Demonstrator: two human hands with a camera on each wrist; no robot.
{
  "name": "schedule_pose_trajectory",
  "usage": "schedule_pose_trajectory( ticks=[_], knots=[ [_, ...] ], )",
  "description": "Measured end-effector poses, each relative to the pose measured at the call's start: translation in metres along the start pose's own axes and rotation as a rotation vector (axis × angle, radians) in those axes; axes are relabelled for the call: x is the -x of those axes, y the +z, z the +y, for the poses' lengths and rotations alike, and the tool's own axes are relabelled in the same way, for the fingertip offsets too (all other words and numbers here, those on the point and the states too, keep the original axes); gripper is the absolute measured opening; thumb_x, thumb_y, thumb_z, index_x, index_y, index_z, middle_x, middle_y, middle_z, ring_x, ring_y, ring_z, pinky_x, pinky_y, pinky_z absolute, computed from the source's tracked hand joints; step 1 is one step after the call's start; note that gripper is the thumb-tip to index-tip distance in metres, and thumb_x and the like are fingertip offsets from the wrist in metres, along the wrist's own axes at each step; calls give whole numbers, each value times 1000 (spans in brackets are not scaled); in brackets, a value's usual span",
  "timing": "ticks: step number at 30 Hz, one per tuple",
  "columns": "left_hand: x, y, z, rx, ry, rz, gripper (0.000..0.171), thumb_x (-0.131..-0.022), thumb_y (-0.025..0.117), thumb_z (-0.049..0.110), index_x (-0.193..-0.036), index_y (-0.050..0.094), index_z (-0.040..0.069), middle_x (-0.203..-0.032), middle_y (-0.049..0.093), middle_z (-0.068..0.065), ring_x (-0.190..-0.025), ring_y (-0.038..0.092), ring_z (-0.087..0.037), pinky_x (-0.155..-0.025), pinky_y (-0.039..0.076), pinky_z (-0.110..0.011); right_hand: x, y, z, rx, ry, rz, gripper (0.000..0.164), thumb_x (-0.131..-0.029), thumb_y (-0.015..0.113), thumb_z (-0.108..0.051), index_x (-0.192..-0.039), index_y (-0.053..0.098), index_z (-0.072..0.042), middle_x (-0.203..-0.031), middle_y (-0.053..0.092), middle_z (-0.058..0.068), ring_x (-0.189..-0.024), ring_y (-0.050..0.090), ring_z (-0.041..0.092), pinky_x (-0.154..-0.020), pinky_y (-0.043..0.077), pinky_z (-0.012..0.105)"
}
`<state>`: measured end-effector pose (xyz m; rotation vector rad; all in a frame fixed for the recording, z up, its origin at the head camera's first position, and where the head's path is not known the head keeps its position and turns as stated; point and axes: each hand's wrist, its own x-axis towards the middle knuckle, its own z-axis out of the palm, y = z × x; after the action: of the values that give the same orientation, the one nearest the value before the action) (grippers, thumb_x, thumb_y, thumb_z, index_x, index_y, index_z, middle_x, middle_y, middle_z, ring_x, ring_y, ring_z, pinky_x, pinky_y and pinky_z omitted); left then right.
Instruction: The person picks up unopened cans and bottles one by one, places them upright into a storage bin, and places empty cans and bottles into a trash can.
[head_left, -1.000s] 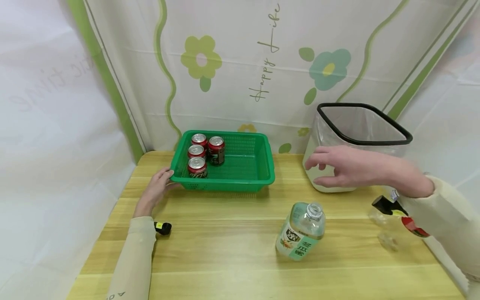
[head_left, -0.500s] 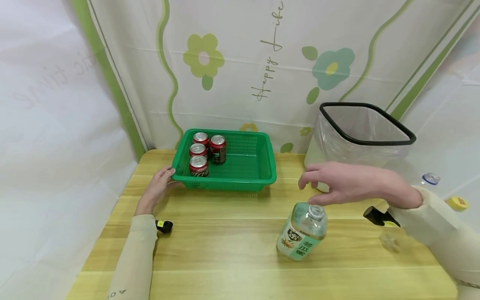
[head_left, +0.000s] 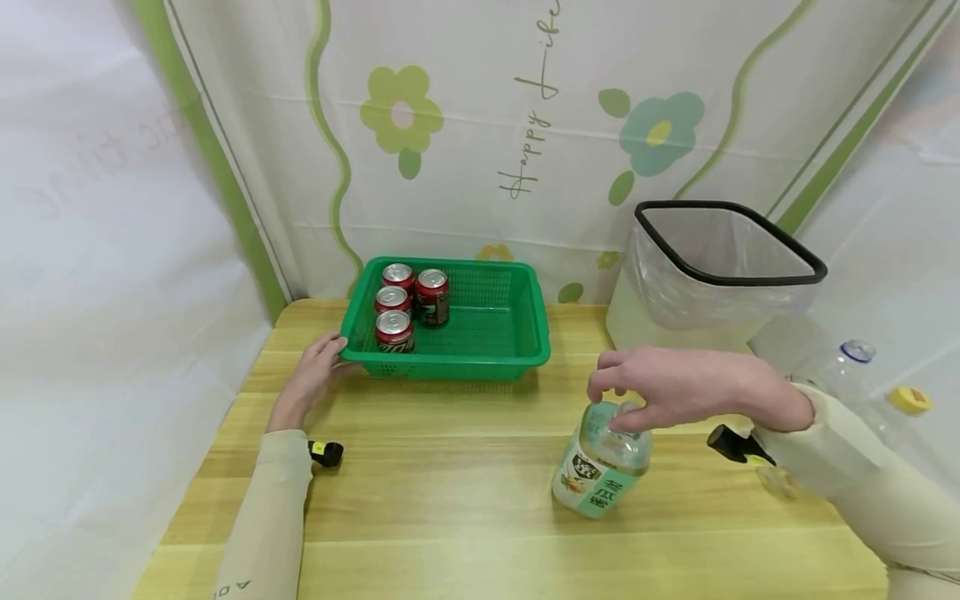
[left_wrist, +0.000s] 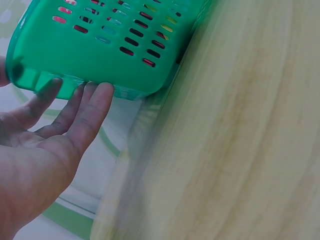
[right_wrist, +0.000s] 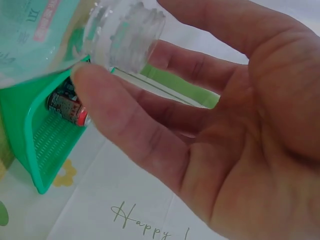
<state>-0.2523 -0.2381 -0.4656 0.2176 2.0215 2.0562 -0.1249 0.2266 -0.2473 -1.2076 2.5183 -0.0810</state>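
Observation:
My left hand (head_left: pixel 313 377) holds the front left corner of a green plastic basket (head_left: pixel 450 367), thumb at the rim. In the left wrist view the fingers (left_wrist: pixel 92 112) lie against the basket's outer wall. Several red and dark drink cans (head_left: pixel 394 332) stand in the basket's left part. My right hand (head_left: pixel 675 385) is at the top of a capless plastic bottle (head_left: pixel 600 467) with a pale green label. In the right wrist view thumb and fingers are spread about the clear bottle neck (right_wrist: pixel 132 37), not closed on it.
A bin (head_left: pixel 637 312) with a black rim and clear liner stands at the back right. Right of my right forearm are clear bottles, one with a blue-ringed neck (head_left: pixel 857 352) and one with a yellow cap (head_left: pixel 910 400). A patterned curtain (head_left: pixel 465 167) hangs behind the wooden table (head_left: pixel 450 492).
My right hand has come down and a little left, from beside the bin to the bottle's neck. The left hand and the basket have stayed in place.

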Motion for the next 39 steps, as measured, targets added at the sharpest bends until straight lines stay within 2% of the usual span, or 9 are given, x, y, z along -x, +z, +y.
schedule_pose_trajectory(
  ticks=[2, 5, 14, 22, 33, 39],
  knots=[
    [1, 1, 2, 5, -4, 1, 55, -109, 30, 26, -153, 21, -5, -152, 27, -26, -116, 54, -7, -117, 29, -60, -1, 2, 0, 1, 1, -11, 15, -90, 71, -27, -102, 65, -20, -99, 58, -9, -86, 58, 5, -75, 53, 23],
    [-2, -2, -3, 0, -8, 4, 54, -109, 29, 27, -154, 21, -4, -152, 26, -25, -114, 54, -5, -118, 30, -59, -1, 4, 1, 0, 0, -22, 14, -89, 72, -25, -99, 64, -21, -96, 56, -10, -85, 57, 4, -75, 53, 23],
    [-13, -9, -17, 24, -11, 30, 55, -109, 33, 31, -153, 25, -1, -148, 32, -18, -110, 55, -3, -115, 38, -53, 2, 6, 1, -15, -24, -32, 14, -86, 75, -22, -93, 63, -22, -92, 52, -12, -77, 50, 2, -68, 48, 17],
    [-13, -10, -17, 23, -18, 15, 54, -109, 31, 28, -153, 23, -2, -148, 31, -20, -109, 55, -2, -116, 35, -55, 4, 7, -2, -1, -27, -22, 16, -84, 75, -14, -90, 62, -22, -89, 50, -11, -75, 49, 3, -65, 46, 15],
    [-13, -10, -18, 12, 12, 19, 58, -107, 36, 37, -150, 30, -2, -134, 43, -7, -110, 57, -4, -111, 46, -46, 4, 4, -1, -17, -33, 7, 16, -85, 73, -11, -90, 61, -22, -89, 51, -12, -75, 50, 1, -66, 48, 15],
    [-11, -9, -18, 2, 16, 22, 60, -107, 37, 38, -152, 28, -1, -139, 40, -12, -111, 56, -3, -113, 43, -48, 9, -8, 1, -49, -33, 51, 17, -87, 72, -11, -90, 61, -23, -91, 52, -12, -71, 48, -2, -63, 48, 14]
  ],
)
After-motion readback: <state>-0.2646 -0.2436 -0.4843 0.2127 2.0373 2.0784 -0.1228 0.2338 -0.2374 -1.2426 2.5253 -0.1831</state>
